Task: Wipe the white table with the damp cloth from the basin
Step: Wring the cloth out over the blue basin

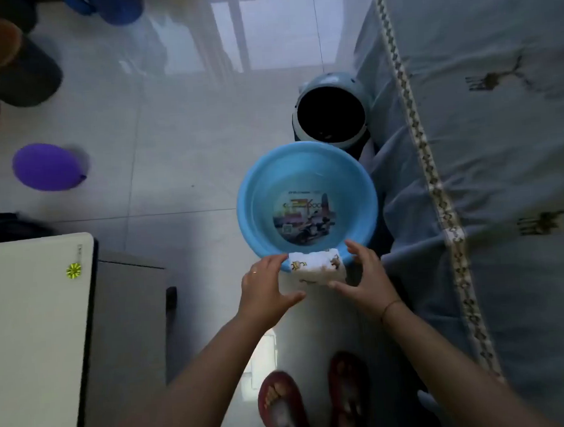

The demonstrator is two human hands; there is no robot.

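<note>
Left grip and right grip are both spread and bracket the folded cloth. Fingertips touch its two short ends and the thumbs are splayed below it. Can't tell if it's pinched or just pressed between the palms.

The cloth sits at the near rim of the blue basin, which is on the floor. Can't tell whether it rests on the rim or hangs clear.

Handling guess: soft, limp, light, a bit heavier wet, likely drippy. It will unfold if lifted by one corner, so take it by both ends or bunch it in one palm.

The white bench is well apart to the left, not yet wiped. The bin is just beyond the basin.
</note>
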